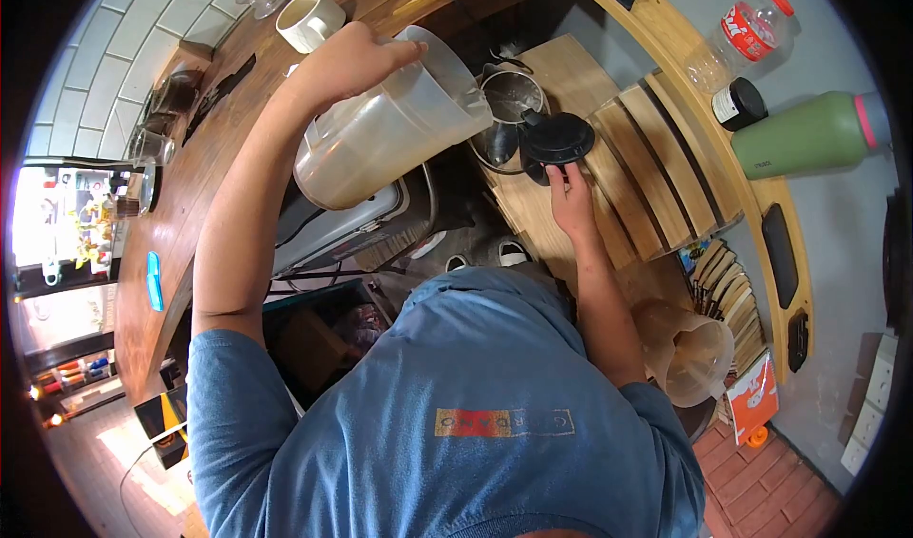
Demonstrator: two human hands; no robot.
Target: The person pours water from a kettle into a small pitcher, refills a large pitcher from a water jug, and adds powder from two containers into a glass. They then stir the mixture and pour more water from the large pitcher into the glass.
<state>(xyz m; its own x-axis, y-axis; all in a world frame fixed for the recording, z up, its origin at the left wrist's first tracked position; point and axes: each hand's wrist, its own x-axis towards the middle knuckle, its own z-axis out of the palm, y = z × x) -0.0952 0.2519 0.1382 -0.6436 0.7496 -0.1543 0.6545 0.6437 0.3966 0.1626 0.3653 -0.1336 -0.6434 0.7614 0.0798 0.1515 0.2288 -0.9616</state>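
Note:
My left hand [366, 67] grips a large translucent plastic pitcher [380, 134] near its upper rim. Cloudy-looking liquid lies low inside it. The pitcher is tilted, its mouth facing right beside the open mouth of a kettle [514, 93]. Whether liquid is flowing cannot be made out. A black lid [559, 139] stands flipped open on the kettle's near right side. My right hand [573, 196] has its fingers closed at the black handle part just under the lid, partly hidden by it. The kettle rests on a light wooden surface [575, 67].
A curved wooden counter [214, 177] runs along the left, with a white mug [310, 20] on it. At right, a ledge carries a green bottle [808, 136], a black-lidded jar [739, 105] and a plastic bottle [742, 39]. Another translucent pitcher [689, 353] sits by my right elbow.

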